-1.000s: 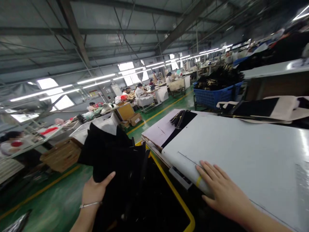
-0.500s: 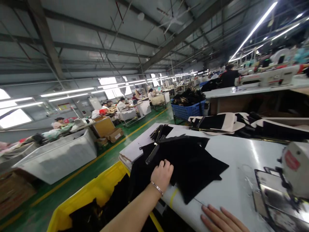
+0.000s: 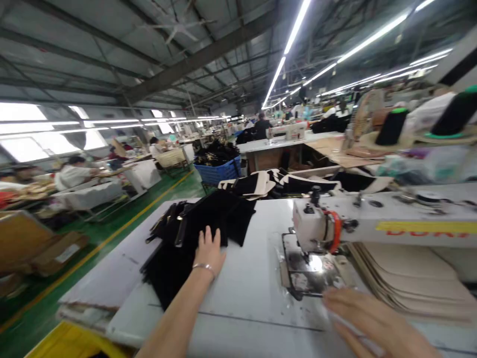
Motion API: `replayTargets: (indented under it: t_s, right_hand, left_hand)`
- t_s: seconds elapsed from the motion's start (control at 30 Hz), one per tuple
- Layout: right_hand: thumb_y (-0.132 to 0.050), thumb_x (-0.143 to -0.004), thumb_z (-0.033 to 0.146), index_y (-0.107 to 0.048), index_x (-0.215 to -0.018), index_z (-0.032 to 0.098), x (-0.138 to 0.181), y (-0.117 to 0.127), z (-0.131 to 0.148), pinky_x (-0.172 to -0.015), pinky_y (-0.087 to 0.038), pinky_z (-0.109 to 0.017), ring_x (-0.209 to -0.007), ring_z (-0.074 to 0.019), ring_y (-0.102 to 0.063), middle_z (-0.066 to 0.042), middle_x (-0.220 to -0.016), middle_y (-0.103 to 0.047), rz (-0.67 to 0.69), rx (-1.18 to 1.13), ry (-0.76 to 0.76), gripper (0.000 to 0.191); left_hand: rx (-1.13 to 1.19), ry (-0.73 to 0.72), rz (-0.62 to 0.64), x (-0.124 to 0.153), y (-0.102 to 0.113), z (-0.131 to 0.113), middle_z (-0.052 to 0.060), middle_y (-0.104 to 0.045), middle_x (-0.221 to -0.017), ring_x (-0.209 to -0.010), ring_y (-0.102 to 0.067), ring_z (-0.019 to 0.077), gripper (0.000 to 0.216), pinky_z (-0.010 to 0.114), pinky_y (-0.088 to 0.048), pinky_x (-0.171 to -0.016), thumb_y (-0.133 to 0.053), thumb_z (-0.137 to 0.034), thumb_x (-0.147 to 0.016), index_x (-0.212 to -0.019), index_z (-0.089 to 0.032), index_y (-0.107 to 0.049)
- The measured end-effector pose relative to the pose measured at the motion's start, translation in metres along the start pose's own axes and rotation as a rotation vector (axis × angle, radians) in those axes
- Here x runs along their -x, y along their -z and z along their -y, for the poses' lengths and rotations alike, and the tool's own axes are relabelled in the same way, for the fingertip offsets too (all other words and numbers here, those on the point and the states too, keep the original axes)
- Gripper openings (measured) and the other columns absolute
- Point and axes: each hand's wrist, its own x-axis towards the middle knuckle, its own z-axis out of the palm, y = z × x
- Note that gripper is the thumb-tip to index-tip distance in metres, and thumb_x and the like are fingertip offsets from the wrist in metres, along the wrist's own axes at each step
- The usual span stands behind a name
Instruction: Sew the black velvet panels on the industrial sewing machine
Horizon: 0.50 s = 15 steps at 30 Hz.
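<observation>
The black cloth point(image 3: 233, 211), a second ago held over the yellow bin point(image 3: 74, 343), now lies on the white surface point(image 3: 257, 308), left of the sewing machine point(image 3: 309, 228). The left hand point(image 3: 210, 253) no longer curls tightly on it; its fingers are spread across the cloth. The right hand point(image 3: 376, 318), earlier farther left of the sewing machine, is now a blur at its near side. A stack of beige pieces point(image 3: 413, 273) comes into view beneath the sewing machine's arm.
</observation>
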Motion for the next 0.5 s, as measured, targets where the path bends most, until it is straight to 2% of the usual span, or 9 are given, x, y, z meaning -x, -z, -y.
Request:
replayTargets:
  t_s: [0.07,0.17,0.23,0.33,0.43,0.5]
  right_hand:
    - [-0.049,-0.087,0.043,-0.048,-0.134,0.031,0.011,0.032,-0.030,-0.104,-0.042,-0.040,-0.124,-0.0236,-0.048,-0.001,-0.137,-0.049,-0.063,0.201,-0.244,0.048]
    - [-0.046,-0.085,0.057,-0.044,-0.135,0.015,0.013,0.053,-0.069,-0.105,-0.035,-0.049,-0.128,-0.0323,-0.040,-0.015,-0.141,-0.040,-0.057,0.367,-0.404,0.066]
    - [-0.042,-0.086,0.059,-0.042,-0.135,0.011,0.009,0.051,-0.089,-0.104,-0.035,-0.051,-0.127,-0.0339,-0.041,-0.018,-0.136,-0.044,-0.020,0.411,-0.444,0.068]
    - [-0.038,-0.088,0.059,-0.046,-0.129,0.009,0.002,0.039,-0.105,-0.093,-0.042,-0.049,-0.112,-0.0337,-0.053,-0.019,-0.117,-0.058,0.028,0.438,-0.486,0.065]
    - [-0.036,-0.090,0.054,-0.055,-0.119,0.012,0.000,0.031,-0.110,-0.083,-0.047,-0.046,-0.098,-0.0318,-0.060,-0.017,-0.101,-0.065,0.067,0.437,-0.479,0.055]
    - [-0.035,-0.091,0.050,-0.058,-0.116,0.012,0.000,0.031,-0.111,-0.080,-0.047,-0.045,-0.095,-0.0311,-0.061,-0.017,-0.098,-0.066,0.087,0.440,-0.468,0.051]
  left_hand:
    - [0.036,-0.093,0.050,0.019,-0.003,0.011,0.018,-0.023,-0.152,-0.139,-0.019,0.0390,0.063,0.053,-0.030,-0.104,-0.066,-0.024,-0.076,-0.135,-0.017,-0.047]
    - [0.081,-0.142,0.074,0.048,-0.009,0.013,0.008,-0.029,-0.152,-0.142,-0.016,0.0305,0.051,0.053,-0.017,-0.113,-0.059,-0.032,-0.081,-0.131,-0.024,-0.052]
    - [0.155,-0.174,0.028,0.066,-0.012,0.003,0.006,-0.034,-0.149,-0.141,-0.021,0.0276,0.046,0.048,-0.018,-0.115,-0.057,-0.036,-0.082,-0.127,-0.024,-0.057]
    - [0.277,-0.208,-0.044,0.086,-0.017,-0.022,0.000,-0.040,-0.145,-0.139,-0.029,0.0233,0.040,0.039,-0.024,-0.116,-0.054,-0.039,-0.083,-0.122,-0.029,-0.060]
    - [0.350,-0.243,-0.030,0.099,-0.022,-0.044,-0.002,-0.046,-0.141,-0.136,-0.034,0.0219,0.035,0.038,-0.030,-0.114,-0.052,-0.036,-0.085,-0.119,-0.032,-0.062]
    - [0.386,-0.281,0.010,0.105,-0.024,-0.054,0.000,-0.048,-0.139,-0.134,-0.037,0.0231,0.034,0.040,-0.032,-0.114,-0.052,-0.035,-0.086,-0.118,-0.031,-0.063]
